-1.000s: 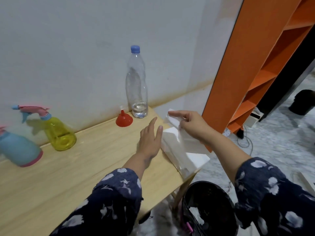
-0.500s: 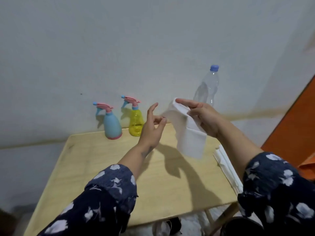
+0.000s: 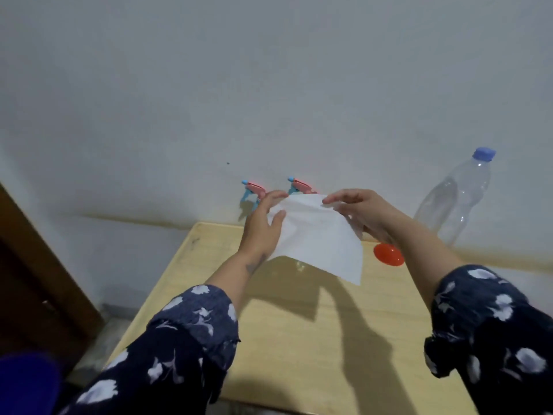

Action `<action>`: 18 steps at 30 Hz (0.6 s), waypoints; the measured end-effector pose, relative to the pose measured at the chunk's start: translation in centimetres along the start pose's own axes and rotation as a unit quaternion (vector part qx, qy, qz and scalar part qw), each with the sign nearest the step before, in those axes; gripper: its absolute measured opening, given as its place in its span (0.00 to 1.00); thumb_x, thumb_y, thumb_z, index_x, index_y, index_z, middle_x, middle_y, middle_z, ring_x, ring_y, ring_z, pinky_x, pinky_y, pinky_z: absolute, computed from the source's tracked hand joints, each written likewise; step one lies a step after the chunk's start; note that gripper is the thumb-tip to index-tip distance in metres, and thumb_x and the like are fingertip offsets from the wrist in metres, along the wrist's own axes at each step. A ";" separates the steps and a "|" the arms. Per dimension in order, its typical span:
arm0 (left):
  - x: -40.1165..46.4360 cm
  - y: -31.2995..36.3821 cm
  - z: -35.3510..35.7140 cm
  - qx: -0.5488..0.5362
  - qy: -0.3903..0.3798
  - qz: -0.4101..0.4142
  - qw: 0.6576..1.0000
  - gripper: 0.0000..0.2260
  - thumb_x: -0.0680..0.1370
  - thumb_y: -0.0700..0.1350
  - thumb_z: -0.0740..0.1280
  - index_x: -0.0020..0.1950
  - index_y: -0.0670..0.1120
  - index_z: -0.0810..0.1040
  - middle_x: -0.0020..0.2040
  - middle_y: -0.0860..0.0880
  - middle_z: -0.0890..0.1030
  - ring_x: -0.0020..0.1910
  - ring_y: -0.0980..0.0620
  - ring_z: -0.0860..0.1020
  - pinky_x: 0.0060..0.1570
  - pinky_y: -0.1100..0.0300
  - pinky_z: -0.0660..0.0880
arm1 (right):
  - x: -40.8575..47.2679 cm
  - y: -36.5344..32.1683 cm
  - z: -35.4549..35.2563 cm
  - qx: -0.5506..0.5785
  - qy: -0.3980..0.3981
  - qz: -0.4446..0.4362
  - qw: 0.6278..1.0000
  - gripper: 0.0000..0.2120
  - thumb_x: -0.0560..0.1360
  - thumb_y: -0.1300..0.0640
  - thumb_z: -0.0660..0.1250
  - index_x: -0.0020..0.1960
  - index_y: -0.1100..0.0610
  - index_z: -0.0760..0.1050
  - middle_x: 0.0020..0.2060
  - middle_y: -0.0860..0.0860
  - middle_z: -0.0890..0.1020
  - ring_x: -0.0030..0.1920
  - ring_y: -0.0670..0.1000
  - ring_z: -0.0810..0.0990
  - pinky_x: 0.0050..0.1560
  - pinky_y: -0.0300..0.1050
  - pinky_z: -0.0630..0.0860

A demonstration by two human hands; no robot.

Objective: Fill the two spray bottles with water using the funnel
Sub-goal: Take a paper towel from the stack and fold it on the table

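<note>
I hold a white paper tissue (image 3: pixel 321 238) up over the wooden table (image 3: pixel 299 339) with both hands. My left hand (image 3: pixel 263 226) pinches its left edge and my right hand (image 3: pixel 359 214) pinches its top right corner. Behind the tissue stand the two spray bottles against the wall; only their pink and blue trigger heads show, one (image 3: pixel 253 191) on the left and one (image 3: pixel 299 185) on the right. A red funnel (image 3: pixel 389 255) sits upside down on the table under my right wrist. A clear water bottle (image 3: pixel 452 205) with a blue cap stands at the far right.
A grey wall (image 3: pixel 269 85) runs close behind the table. Dark brown furniture (image 3: pixel 36 280) stands to the left of the table, with floor between them.
The view swung left, away from the orange shelf. My right hand lifted a tissue off the stack, and my left hand rose from the table and took hold of its left edge.
</note>
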State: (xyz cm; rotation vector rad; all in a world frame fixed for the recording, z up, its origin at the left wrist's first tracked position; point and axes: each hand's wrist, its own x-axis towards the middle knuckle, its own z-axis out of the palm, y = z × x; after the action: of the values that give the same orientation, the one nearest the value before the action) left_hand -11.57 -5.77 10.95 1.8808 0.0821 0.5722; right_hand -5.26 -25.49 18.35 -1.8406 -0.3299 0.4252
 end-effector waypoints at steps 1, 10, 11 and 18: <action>0.1 -0.8 -0.3 0.012 0.002 -0.006 1.000 0.15 0.81 0.37 0.61 0.58 0.56 0.76 0.61 0.56 0.76 0.62 0.57 0.74 0.56 0.71 0.68 | 0.4 0.6 0.2 -0.027 -0.008 0.017 0.999 0.10 0.78 0.64 0.63 0.49 0.54 0.82 0.48 0.53 0.83 0.39 0.49 0.80 0.39 0.42 0.78; -1.3 -9.2 -2.3 0.206 -0.025 -0.108 0.972 0.21 0.80 0.35 0.59 0.72 0.49 0.71 0.71 0.48 0.72 0.71 0.49 0.68 0.68 0.64 0.61 | 4.4 11.8 6.4 0.246 -0.059 0.233 0.939 0.14 0.78 0.65 0.61 0.61 0.54 0.74 0.42 0.56 0.82 0.33 0.53 0.81 0.29 0.42 0.78; -1.6 -10.1 -2.6 0.219 -0.029 -0.122 0.968 0.22 0.81 0.35 0.59 0.73 0.50 0.70 0.73 0.49 0.71 0.72 0.50 0.67 0.69 0.63 0.61 | 5.1 12.2 7.1 0.254 -0.045 0.245 0.935 0.14 0.78 0.66 0.60 0.61 0.55 0.74 0.41 0.57 0.82 0.32 0.54 0.80 0.30 0.44 0.78; -2.0 -14.8 -4.6 0.295 -0.099 -0.168 0.935 0.23 0.82 0.40 0.58 0.76 0.56 0.65 0.77 0.54 0.64 0.77 0.54 0.59 0.72 0.61 0.58 | 8.5 13.9 9.1 -0.018 0.098 0.061 0.993 0.14 0.72 0.71 0.63 0.51 0.58 0.82 0.37 0.49 0.79 0.31 0.44 0.73 0.35 0.32 0.71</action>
State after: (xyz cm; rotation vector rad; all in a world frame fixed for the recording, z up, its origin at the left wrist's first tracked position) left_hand -12.13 3.27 -1.76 2.4251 0.4789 0.1165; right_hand -1.53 -18.27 1.58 -1.9256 -0.0910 0.3198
